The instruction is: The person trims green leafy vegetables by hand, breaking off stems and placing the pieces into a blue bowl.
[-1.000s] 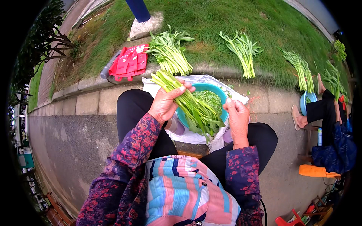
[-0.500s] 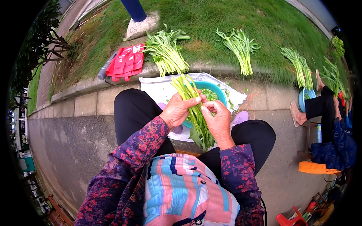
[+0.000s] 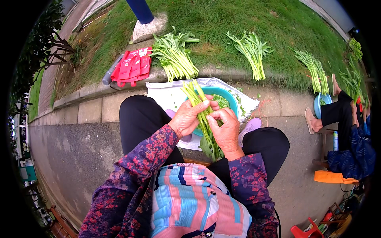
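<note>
My left hand (image 3: 189, 117) is closed around a bundle of long green vegetable stalks (image 3: 203, 123), held upright over my lap with the leaves hanging down. My right hand (image 3: 225, 127) pinches the same bundle from the right, fingers touching the stalks. Behind the hands sits a teal bowl (image 3: 231, 100) with picked greens inside, on a white sheet (image 3: 162, 95) spread on the pavement.
Bundles of greens lie on the grass: one (image 3: 174, 53) by a red bag (image 3: 131, 65), another (image 3: 251, 49) in the middle, a third (image 3: 315, 69) to the right. A second person (image 3: 345, 119) sits at right beside a blue bowl (image 3: 320, 101). The kerb (image 3: 91, 92) runs left.
The bundle has swung from lying across the bowl to upright between my hands. My right hand moved left onto the stalks and both hands came closer to my body.
</note>
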Available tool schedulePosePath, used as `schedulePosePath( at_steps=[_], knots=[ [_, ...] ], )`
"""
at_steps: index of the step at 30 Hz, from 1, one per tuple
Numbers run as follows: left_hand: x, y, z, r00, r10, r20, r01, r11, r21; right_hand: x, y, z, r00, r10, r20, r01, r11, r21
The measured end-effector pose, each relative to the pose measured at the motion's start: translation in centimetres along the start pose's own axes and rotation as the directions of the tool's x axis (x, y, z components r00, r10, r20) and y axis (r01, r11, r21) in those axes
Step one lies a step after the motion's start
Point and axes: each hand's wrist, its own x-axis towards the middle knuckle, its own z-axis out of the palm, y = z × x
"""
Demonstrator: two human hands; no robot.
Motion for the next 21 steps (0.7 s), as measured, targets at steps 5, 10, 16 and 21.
schedulePosePath(
  at_steps=[5, 10, 16, 21],
  knots=[
    [-0.3, 0.3, -0.3, 1.0, -0.014, 0.005, 0.015, 0.999, -0.049, 0.5, -0.6, -0.7, 0.984, 0.176, -0.034, -0.166, 0.966, 0.197],
    [-0.3, 0.0, -0.1, 0.999, -0.026, -0.018, 0.026, 0.999, -0.023, 0.5, -0.4, -1.0, 0.979, 0.197, -0.056, -0.185, 0.967, 0.174],
    [-0.3, -0.5, 0.1, 0.999, -0.037, -0.003, 0.037, 0.999, 0.032, 0.2, -0.6, -0.5, 0.979, 0.206, -0.005, -0.204, 0.971, 0.125],
    [-0.5, -0.6, 0.2, 0.999, -0.029, -0.037, 0.032, 0.996, 0.078, -0.1, -0.3, -0.7, 0.972, 0.235, 0.022, -0.236, 0.962, 0.136]
  ],
)
